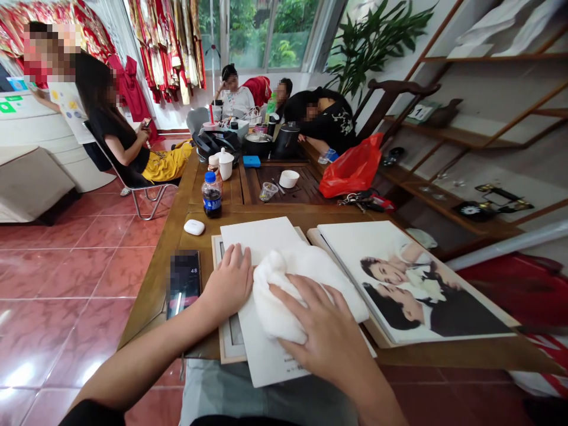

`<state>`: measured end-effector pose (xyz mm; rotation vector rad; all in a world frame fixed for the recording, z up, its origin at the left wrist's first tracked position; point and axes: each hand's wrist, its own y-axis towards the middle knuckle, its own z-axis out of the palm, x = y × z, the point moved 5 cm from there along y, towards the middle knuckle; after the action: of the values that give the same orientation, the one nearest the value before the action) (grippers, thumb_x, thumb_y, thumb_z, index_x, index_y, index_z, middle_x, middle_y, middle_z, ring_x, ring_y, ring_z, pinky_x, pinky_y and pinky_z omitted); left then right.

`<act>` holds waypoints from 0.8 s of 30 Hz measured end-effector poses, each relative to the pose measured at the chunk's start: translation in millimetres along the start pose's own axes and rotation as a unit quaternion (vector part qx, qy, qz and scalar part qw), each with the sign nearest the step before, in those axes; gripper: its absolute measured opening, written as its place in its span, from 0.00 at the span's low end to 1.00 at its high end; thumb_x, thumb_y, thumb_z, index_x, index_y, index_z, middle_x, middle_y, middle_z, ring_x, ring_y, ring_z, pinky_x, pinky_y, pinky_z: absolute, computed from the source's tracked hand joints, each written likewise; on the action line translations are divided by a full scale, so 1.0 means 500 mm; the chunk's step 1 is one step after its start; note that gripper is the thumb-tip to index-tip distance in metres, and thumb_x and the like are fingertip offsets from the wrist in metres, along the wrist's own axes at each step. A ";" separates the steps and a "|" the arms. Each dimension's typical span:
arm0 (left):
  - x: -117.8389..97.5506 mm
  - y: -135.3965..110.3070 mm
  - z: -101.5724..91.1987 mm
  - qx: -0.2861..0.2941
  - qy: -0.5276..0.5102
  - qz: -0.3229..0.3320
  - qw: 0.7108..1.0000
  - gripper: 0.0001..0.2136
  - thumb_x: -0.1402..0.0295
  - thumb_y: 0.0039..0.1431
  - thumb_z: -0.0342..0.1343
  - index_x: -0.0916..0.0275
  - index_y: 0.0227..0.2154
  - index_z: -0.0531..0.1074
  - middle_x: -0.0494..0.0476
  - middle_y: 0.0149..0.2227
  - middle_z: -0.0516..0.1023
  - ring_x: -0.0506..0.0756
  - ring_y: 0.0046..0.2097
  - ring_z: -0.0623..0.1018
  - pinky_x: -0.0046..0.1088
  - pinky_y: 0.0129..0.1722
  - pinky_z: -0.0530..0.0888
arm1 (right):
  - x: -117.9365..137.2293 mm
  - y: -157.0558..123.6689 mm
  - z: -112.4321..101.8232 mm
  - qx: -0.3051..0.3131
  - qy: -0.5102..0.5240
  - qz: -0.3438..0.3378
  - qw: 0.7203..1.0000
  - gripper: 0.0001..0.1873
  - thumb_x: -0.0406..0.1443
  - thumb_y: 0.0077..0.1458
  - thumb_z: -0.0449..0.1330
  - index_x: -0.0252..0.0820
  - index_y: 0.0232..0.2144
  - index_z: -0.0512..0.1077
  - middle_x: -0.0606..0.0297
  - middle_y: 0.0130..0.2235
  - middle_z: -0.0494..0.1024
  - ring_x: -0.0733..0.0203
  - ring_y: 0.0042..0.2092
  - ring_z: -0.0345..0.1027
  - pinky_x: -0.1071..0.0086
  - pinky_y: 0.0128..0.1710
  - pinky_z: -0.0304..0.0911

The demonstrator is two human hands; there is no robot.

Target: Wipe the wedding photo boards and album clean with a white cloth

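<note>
My right hand (322, 331) lies with fingers spread on a bunched white cloth (293, 284), pressing it onto a white board (260, 239). That board rests on a light wooden picture frame (226, 346) at the near edge of the wooden table (177, 236). My left hand (228, 284) lies flat on the board's left side, fingers together and stretched out, holding nothing. Just right of the cloth lies a large printed photo of a couple (417, 284).
A phone (183, 283) lies left of my left hand, a white earbud case (194, 227) and a dark soda bottle (212, 195) beyond it. Cups, kettles and a red plastic bag (352, 168) crowd the far table. Several people sit at the far end and left. Shelves stand on the right.
</note>
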<state>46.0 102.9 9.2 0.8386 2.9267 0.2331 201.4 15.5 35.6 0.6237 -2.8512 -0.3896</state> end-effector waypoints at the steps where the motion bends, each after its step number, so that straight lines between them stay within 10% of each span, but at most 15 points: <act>1: 0.000 0.000 0.000 -0.005 -0.001 0.000 1.000 0.23 0.65 0.73 0.38 0.74 0.64 0.59 0.79 0.64 0.64 0.70 0.67 0.63 0.47 0.59 0.71 | -0.012 -0.003 0.000 -0.002 -0.017 0.003 1.000 0.31 0.45 0.55 0.61 0.49 0.61 0.69 0.52 0.61 0.71 0.40 0.59 0.62 0.47 0.55 0.56; 8: -0.002 -0.002 0.005 -0.015 0.006 0.008 1.000 0.23 0.65 0.73 0.37 0.75 0.63 0.59 0.79 0.63 0.64 0.70 0.67 0.63 0.48 0.58 0.71 | -0.080 -0.001 -0.003 -0.035 -0.084 0.056 0.994 0.29 0.41 0.59 0.55 0.46 0.63 0.66 0.52 0.60 0.70 0.42 0.58 0.65 0.50 0.49 0.62; 24: -0.002 -0.001 0.004 -0.017 -0.008 0.009 1.000 0.23 0.66 0.73 0.36 0.76 0.63 0.59 0.79 0.63 0.65 0.70 0.67 0.62 0.51 0.59 0.69 | -0.039 0.045 0.001 0.009 -0.030 -0.016 0.999 0.30 0.42 0.56 0.61 0.49 0.61 0.69 0.52 0.62 0.69 0.42 0.61 0.61 0.47 0.56 0.56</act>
<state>46.7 102.4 7.1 0.8569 2.8939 0.2751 210.2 43.8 39.2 0.6732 -2.9070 -0.3952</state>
